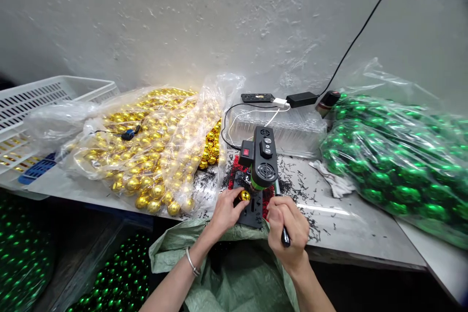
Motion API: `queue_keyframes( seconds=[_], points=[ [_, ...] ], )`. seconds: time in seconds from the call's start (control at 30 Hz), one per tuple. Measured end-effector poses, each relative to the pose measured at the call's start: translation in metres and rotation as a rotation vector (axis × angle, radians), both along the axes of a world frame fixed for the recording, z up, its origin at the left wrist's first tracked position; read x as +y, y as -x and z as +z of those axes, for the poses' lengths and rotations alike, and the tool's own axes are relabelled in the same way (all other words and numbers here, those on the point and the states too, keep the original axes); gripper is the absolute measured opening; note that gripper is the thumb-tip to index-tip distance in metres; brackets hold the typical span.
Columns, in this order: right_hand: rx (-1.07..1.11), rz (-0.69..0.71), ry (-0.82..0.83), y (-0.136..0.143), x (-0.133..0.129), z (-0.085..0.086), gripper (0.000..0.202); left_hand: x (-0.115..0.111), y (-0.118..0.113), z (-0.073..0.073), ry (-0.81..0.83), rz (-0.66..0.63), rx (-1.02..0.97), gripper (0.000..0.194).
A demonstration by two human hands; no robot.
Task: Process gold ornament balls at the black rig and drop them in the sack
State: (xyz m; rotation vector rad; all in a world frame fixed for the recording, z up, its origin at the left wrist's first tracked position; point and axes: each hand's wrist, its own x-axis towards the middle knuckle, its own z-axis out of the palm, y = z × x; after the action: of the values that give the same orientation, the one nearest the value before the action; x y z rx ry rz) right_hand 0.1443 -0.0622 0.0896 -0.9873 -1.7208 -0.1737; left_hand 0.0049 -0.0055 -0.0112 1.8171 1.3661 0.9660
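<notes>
In the head view my left hand (227, 212) pinches a shiny gold ball (244, 196) under the head of a small black bench machine (265, 156). The machine has round vents on top and a red switch (246, 152) at its side. My right hand (288, 229) is wrapped round the black-ended lever (285, 238) on the machine's right. Beneath the ball lies a slotted black base plate (250, 219). Whether the ball touches the machine's tip is hidden from me.
Clear bags of gold balls (146, 156) lie left, and one of green balls (402, 170) right. A green sack (241, 273) hangs at the table edge. A clear plastic box (300, 134), white glove (334, 180) and white crate (87, 84) stand around. Black scraps litter the table (365, 224).
</notes>
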Motion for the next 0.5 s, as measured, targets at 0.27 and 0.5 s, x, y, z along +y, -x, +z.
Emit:
queue_keyframes(
  seconds=[0.27,0.5],
  points=[
    [0.014,0.015,0.008,0.0,-0.002,-0.003,0.022,-0.003,-0.005,-0.004,-0.168,-0.043,0.142,0.031],
    [-0.018,0.027,-0.005,-0.002,-0.001,-0.025,0.019,0.002,-0.006,-0.02,-0.156,-0.068,0.015,0.034]
  ],
)
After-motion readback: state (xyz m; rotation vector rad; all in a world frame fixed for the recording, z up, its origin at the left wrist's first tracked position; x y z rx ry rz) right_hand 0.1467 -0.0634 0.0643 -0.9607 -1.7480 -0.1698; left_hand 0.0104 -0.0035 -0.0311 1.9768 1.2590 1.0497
